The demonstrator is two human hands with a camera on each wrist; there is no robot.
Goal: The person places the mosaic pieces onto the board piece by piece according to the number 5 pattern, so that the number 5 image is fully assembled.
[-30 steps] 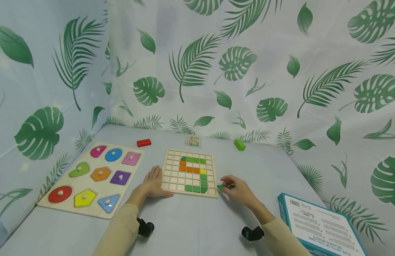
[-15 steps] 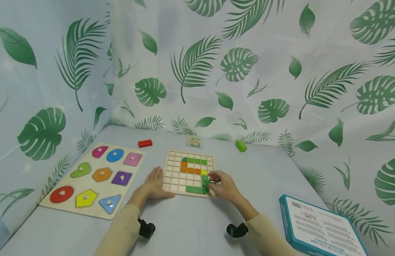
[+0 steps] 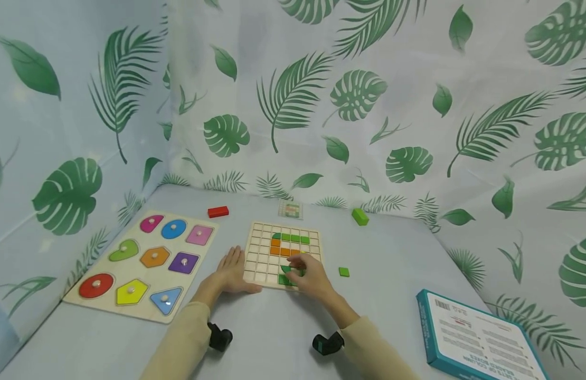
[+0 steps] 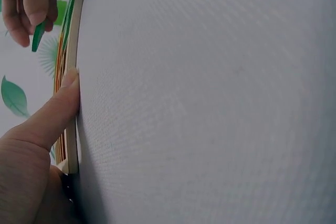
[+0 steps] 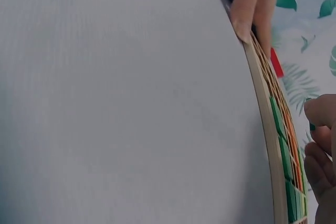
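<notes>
A wooden grid board [image 3: 262, 253] lies flat, with green and orange tiles in some of its squares. My right hand [image 3: 313, 277] is over the board's near right part, pinching a dark green tile [image 4: 38, 36] between thumb and fingertips. In the left wrist view that tile is raised above the board. The hand hides several tiles underneath. My left hand [image 3: 231, 273] rests at the board's left edge with fingers stretched out; its thumb [image 4: 62, 106] touches the near rim. To the right of the board lies a loose green square tile [image 3: 343, 272].
A shape puzzle with knobs [image 3: 141, 274] lies on the left. Behind the board are a red block [image 3: 218, 211], a small pattern card [image 3: 290, 209] and a light green block [image 3: 360, 216]. At the right is a teal-edged box [image 3: 483, 332]. Leaf-printed cloth [image 3: 298, 105] stands behind.
My right hand has carried the green tile leftward, from beside the board to above it. The loose green square on the table has come into view. My left hand stays in place.
</notes>
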